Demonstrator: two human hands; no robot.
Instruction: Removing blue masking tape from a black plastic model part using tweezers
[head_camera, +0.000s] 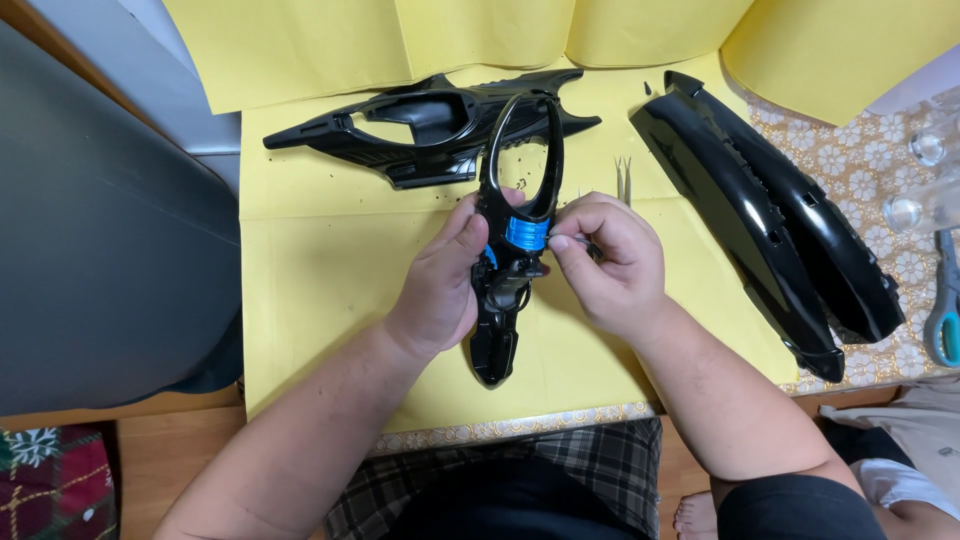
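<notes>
Hands steady a glossy black plastic frame (515, 230) above yellow paper (330, 290): left hand (440, 285) clasps its narrow waist, right hand (605, 260) pinches beside the blue spool (526, 233). Likely light, rigid, slick.

Bare yellow paper (330, 300) left of hands; black frame (430, 125) blocks ahead, black shells (770, 220) block right.

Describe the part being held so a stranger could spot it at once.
Start at the yellow sheet on the table; at its middle, the left hand and right hand grip a slim black part. Unlike the other black shells, it has a blue band.
</notes>
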